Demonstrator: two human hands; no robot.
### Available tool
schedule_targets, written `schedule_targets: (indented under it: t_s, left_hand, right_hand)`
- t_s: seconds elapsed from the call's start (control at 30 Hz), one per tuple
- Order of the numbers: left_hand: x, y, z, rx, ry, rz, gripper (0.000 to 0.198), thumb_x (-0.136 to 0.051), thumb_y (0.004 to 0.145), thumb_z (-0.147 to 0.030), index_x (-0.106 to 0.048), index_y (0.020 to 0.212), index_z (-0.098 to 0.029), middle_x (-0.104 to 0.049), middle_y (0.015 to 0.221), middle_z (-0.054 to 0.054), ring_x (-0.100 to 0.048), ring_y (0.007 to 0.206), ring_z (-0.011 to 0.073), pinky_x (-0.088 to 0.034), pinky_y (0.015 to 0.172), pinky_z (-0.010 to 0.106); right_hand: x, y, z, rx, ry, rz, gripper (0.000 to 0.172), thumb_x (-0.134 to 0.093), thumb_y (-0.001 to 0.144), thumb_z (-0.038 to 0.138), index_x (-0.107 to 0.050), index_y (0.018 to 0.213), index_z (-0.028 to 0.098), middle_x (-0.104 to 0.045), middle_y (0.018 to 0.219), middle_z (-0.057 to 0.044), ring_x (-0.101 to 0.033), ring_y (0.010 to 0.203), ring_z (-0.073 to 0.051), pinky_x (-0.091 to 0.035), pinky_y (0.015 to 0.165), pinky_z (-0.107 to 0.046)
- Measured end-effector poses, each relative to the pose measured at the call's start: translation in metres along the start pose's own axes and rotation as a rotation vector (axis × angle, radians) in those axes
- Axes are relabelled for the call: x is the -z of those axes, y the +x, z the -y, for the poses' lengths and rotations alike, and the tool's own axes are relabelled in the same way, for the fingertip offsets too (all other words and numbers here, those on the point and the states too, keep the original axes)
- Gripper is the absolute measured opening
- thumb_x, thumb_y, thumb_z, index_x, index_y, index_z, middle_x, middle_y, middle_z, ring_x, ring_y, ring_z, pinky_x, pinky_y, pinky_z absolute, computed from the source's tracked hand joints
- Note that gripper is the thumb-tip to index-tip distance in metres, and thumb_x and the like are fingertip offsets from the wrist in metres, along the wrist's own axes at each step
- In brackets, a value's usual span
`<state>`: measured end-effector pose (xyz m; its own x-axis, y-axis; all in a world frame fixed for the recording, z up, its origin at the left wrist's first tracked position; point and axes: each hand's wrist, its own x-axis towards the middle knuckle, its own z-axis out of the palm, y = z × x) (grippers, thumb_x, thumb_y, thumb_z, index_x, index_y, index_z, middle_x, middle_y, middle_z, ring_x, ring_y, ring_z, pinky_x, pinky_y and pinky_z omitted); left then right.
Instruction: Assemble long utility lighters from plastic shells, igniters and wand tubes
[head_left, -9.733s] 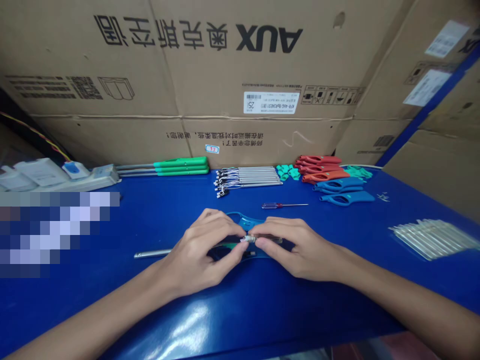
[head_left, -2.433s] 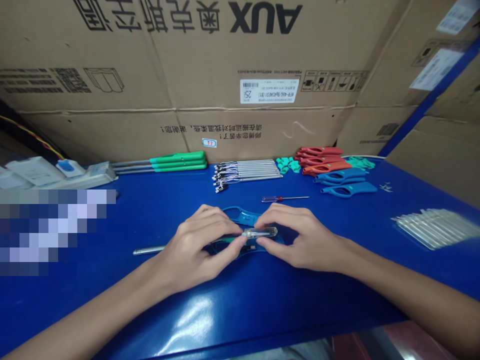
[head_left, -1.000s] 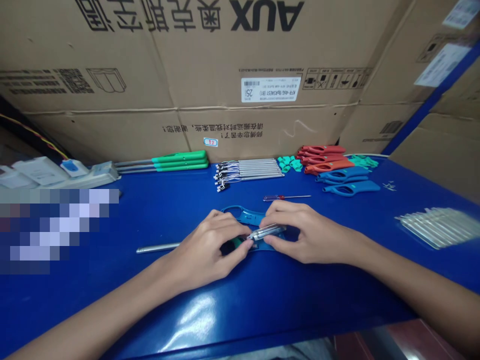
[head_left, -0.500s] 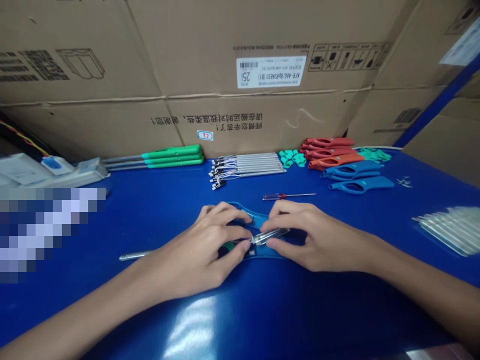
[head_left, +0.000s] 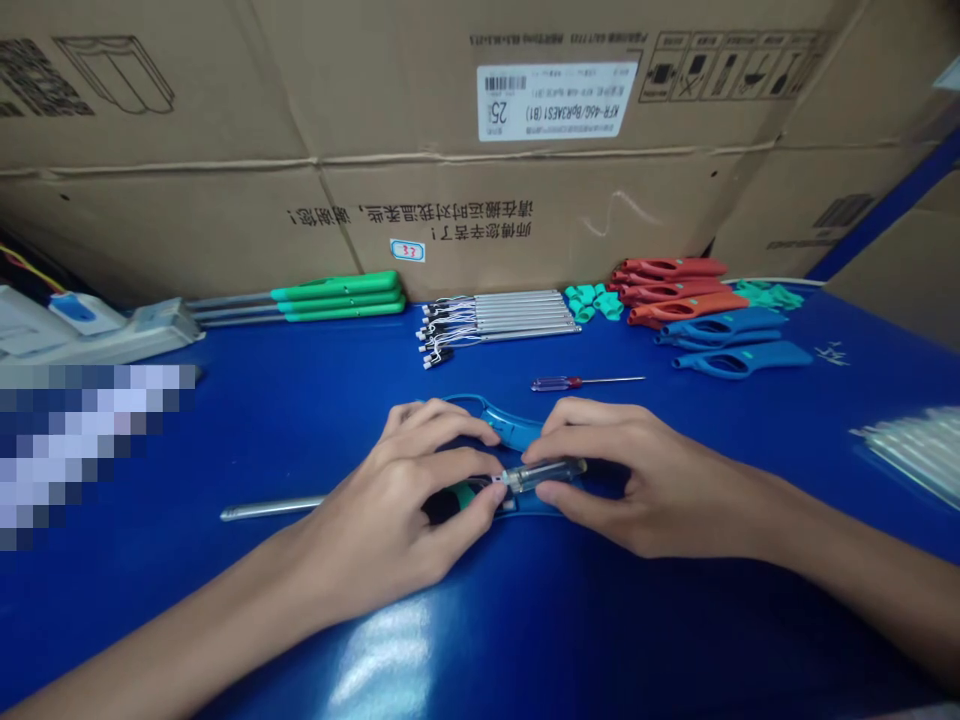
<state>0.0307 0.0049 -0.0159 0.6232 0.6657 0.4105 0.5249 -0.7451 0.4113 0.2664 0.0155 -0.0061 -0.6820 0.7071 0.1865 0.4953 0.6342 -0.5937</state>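
My right hand (head_left: 630, 475) is closed, thumb and fingers gripping a small clear cylindrical lighter fuel tank (head_left: 551, 473). My left hand (head_left: 424, 490) pinches at the tank's left, whitish end between thumb and index finger; its fingertips partly hide that end. Behind the fingers lies a blue lighter shell half (head_left: 514, 430), hollow side up. More blue shell shows under the tank, with a green piece (head_left: 463, 494) partly covered by my left hand. From behind my left wrist a silver metal tube (head_left: 270, 508) sticks out to the left.
Behind my hands lie a screwdriver (head_left: 574, 383), a row of wired silver tubes (head_left: 525, 312) and green-handled lighters (head_left: 345, 296). Red shells (head_left: 667, 285), blue shells (head_left: 750, 360) and small green parts (head_left: 592, 300) sit further right. Clear tanks (head_left: 922, 450) are at the right edge. A cardboard wall (head_left: 225, 220) stands behind.
The camera view has shifted a little. The fuel tank has turned closer to level, showing more of its length between my hands. Both hands keep their hold.
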Motion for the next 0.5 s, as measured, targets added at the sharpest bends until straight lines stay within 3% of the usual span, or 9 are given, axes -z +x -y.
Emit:
schedule_targets:
  t_s: [0.27, 0.5]
  left_hand:
    - [0.0000, 0.0000, -0.0004, 0.013, 0.004, 0.016, 0.009, -0.062, 0.090, -0.019, -0.070, 0.093, -0.021, -0.068, 0.106, 0.003, -0.060, 0.103, 0.0217, -0.042, 0.090, 0.042]
    - [-0.0011, 0.0003, 0.0002, -0.050, 0.045, -0.061, 0.006, -0.064, 0.089, -0.018, -0.069, 0.092, -0.017, -0.070, 0.101, 0.005, -0.061, 0.098, 0.0220, -0.044, 0.087, 0.041]
  right_hand:
    - [0.0016, 0.0012, 0.0031, -0.025, -0.003, 0.055, 0.017, -0.057, 0.091, 0.020, -0.071, 0.099, 0.020, -0.064, 0.090, -0.004, -0.059, 0.080, -0.015, -0.045, 0.073, -0.028]
    - [0.0021, 0.0013, 0.0037, -0.022, 0.013, 0.057, 0.016, -0.056, 0.092, 0.020, -0.071, 0.098, 0.019, -0.064, 0.090, -0.004, -0.060, 0.081, -0.015, -0.045, 0.073, -0.028]
